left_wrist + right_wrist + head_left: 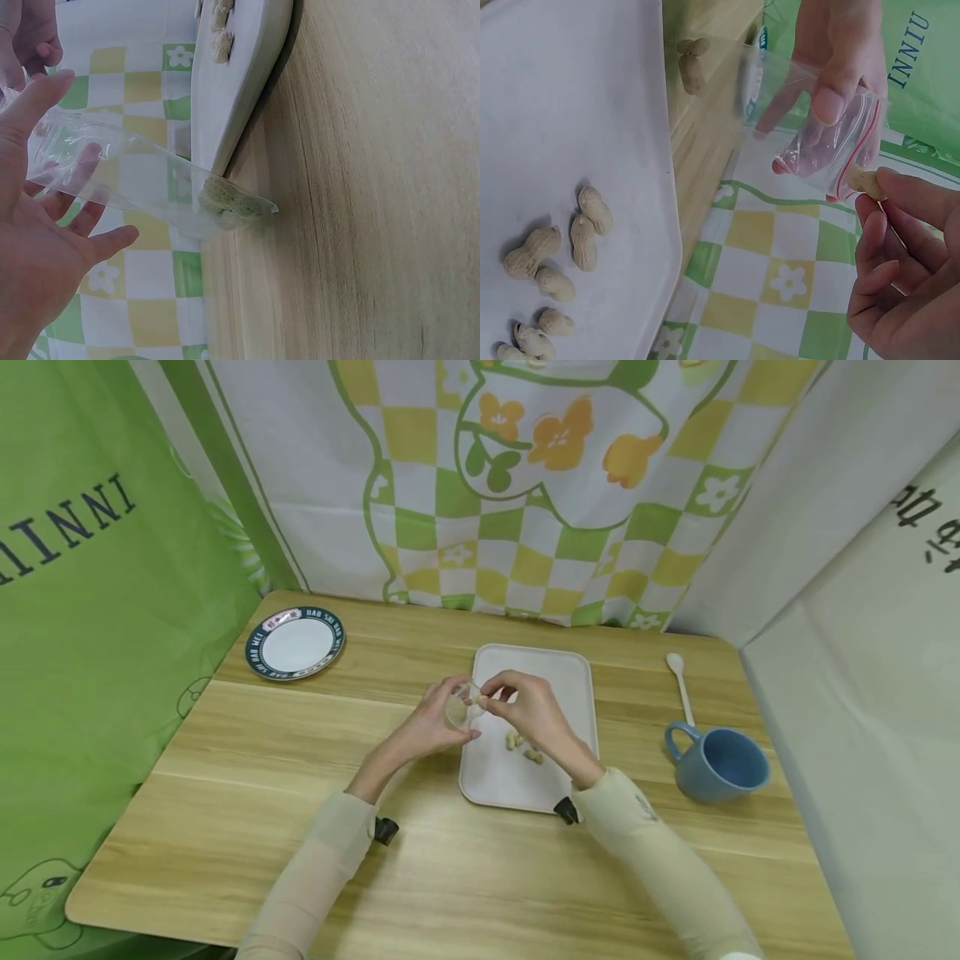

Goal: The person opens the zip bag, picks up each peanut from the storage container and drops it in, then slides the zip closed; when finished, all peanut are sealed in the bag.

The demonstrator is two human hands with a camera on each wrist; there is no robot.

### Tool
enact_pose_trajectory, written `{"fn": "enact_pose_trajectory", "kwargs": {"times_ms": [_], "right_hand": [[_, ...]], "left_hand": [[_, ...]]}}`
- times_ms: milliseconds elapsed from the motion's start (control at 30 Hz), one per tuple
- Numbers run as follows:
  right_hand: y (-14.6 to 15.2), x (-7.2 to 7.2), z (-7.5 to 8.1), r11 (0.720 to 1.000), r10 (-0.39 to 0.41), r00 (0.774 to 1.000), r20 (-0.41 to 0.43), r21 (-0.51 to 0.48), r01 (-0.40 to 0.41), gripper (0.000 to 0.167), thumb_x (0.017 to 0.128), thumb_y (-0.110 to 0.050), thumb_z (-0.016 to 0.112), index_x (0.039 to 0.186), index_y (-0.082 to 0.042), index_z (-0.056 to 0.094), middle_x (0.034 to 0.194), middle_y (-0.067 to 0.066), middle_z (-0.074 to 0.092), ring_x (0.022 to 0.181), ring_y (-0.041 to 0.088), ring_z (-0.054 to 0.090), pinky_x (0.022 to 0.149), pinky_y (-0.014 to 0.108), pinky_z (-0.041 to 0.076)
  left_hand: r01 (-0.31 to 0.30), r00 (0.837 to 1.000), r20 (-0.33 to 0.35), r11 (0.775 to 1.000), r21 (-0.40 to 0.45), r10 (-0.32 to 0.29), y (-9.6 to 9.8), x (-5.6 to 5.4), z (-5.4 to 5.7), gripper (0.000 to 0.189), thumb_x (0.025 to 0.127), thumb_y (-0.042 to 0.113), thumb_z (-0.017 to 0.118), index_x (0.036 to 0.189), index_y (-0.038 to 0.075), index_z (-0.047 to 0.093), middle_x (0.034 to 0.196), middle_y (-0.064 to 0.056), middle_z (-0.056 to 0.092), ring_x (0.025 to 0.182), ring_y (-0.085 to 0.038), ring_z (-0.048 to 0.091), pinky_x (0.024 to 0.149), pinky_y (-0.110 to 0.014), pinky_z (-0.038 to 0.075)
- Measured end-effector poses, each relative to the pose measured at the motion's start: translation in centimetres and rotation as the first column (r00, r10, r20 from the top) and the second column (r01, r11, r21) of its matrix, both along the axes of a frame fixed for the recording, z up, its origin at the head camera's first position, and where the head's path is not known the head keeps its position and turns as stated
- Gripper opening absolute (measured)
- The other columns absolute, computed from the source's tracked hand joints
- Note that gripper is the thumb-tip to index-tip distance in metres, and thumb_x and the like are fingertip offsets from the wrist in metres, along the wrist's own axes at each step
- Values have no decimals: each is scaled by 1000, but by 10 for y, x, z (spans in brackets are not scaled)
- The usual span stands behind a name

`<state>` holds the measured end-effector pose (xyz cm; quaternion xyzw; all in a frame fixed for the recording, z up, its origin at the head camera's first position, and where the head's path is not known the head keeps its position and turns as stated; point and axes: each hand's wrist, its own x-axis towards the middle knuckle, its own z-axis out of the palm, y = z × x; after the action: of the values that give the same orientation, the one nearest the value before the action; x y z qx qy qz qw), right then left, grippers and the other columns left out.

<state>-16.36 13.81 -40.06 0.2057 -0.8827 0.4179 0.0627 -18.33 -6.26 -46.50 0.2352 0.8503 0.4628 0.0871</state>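
Near the left edge of the tray (576, 672), the left hand (429, 722) grips a clear bag (154, 178) by its mouth — likely so it gapes — while the right hand (531, 703) pinches a peanut (865, 182) there; more peanuts (583, 241) lie on the tray and inside the bag.

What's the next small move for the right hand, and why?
I'd probably ease the pinched peanut into the clear bag and let go: the right hand has it right at the bag's mouth, the left hand holds the bag, and other peanuts lie inside.
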Motion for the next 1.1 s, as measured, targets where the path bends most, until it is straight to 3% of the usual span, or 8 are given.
{"fn": "enact_pose_trajectory", "kwargs": {"times_ms": [167, 367, 533, 767, 900, 1100], "right_hand": [[0, -4, 1, 999, 33, 999, -19, 29, -32, 7, 84, -7, 74, 90, -6, 73, 88, 3, 71, 74, 16, 61, 64, 28, 49], [-3, -6, 1, 990, 129, 991, -14, 60, -128, 11, 83, -2, 73, 94, -4, 73, 91, 5, 72, 75, 17, 60, 64, 27, 50], [-1, -4, 2, 981, 185, 980, -70, 70, -180, 11, 84, -3, 72, 96, -2, 73, 91, 6, 71, 74, 15, 59, 63, 26, 49], [16, -7, 10, 992, 96, 987, -131, 88, -85, 9, 88, -11, 70, 95, -6, 74, 87, 3, 70, 71, 13, 58, 60, 27, 47], [33, -9, 7, 989, 62, 996, -63, 140, -53, 9, 88, -10, 70, 94, -6, 74, 87, 4, 70, 72, 15, 59, 62, 28, 48], [56, -1, -11, 950, 78, 988, 132, 292, -113, 8, 87, -5, 69, 94, -3, 73, 82, 5, 68, 69, 15, 58, 61, 28, 49]], "left_hand": [[9, 1000, -9, 1000, 9, -9, -1, 1, 0, 85, 75, 26, 81, 145, 15, 34, 132, -16, 42, 122, -32, 40, 93, -55, 44], [8, 1000, 3, 1000, 12, -8, -1, 1, -1, 84, 76, 28, 80, 145, 16, 32, 131, -15, 42, 120, -31, 41, 90, -53, 46], [7, 1000, -1, 1000, 6, -7, 0, 1, 0, 85, 76, 26, 80, 145, 12, 33, 134, -17, 41, 124, -33, 39, 94, -57, 43], [4, 999, -39, 1000, -5, -4, -1, -1, 0, 84, 76, 23, 81, 144, 12, 34, 132, -20, 41, 124, -35, 39, 97, -57, 42], [5, 999, -44, 1000, -2, -5, -2, -2, 0, 84, 76, 23, 81, 144, 11, 34, 133, -20, 41, 125, -35, 38, 97, -57, 42], [12, 999, -52, 1000, -6, -12, -4, 0, 3, 85, 75, 22, 82, 144, 11, 34, 134, -22, 41, 125, -37, 40, 97, -58, 42]]}}
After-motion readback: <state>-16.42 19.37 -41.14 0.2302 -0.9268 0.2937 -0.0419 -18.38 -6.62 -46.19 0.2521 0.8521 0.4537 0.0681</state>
